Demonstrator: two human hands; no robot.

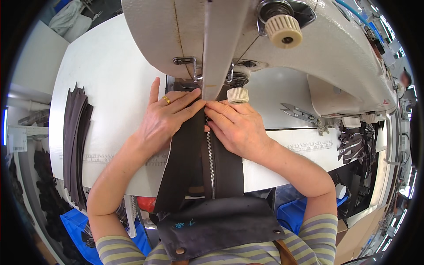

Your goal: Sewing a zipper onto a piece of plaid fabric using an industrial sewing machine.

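Observation:
Dark brown cloth [183,154] runs from my lap up under the head of a white sewing machine [176,31]. A metal-toothed zipper [210,163] lies lengthwise along it. My left hand [168,115] is on the cloth's left part, two fingers reaching to the needle area and the little finger raised. A fingertip shows beneath the cloth's edge beside the zipper, so this hand holds the cloth between thumb and fingers. My right hand [238,126] is closed, its fingertips pinching the zipper's upper end close to the left fingertips. The needle and presser foot are hidden behind the machine head.
A stack of dark strips [77,137] lies on the white table [115,57] at left. Thread snips [298,112] rest right of the machine bed, near a heap of dark pieces [355,145]. Blue bins [291,214] stand below. A dark apron flap [221,227] covers my lap.

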